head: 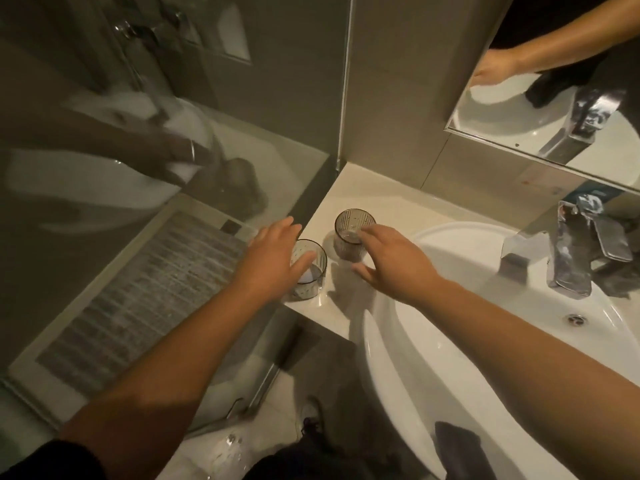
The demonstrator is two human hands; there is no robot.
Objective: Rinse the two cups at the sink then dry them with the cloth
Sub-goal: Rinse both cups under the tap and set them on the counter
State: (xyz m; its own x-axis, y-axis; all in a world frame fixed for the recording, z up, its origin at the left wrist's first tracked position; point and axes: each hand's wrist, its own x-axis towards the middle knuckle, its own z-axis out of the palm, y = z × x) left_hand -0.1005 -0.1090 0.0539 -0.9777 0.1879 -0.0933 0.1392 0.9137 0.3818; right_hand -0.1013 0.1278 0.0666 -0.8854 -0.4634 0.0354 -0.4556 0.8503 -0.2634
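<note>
So both cups are small smoked-glass tumblers with ribbed walls, standing upright on the counter [349, 199] in the corner beside the sink [398, 358], a small gap between them. My guess is they're light but hard and breakable, and once wet they'll get slick, so I'd take each one around the side wall with fingers and thumb on opposite sides rather than pinching the rim. The ribbing should help a bit with slip. Left hand [273, 258] is spread loose with nothing in its grip: the near cup [311, 275] sits right under its fingers, the thumb reaching over the rim, but whether skin actually touches glass I can't tell. Right hand [388, 261] is the same story, fingers straight-ish and splayed, grip wide open and holding nothing: the far cup [351, 233] is just past its fingertips, which look like they're at or over the rim. Neither is wrapped round a cup yet, so I'd say the pick-up is just starting and no rinsing has happened. The tap [571, 258] is off to the right of the right hand, across the basin, and a dark cloth [457, 448] lies on the sink's near edge, back toward the body
</note>
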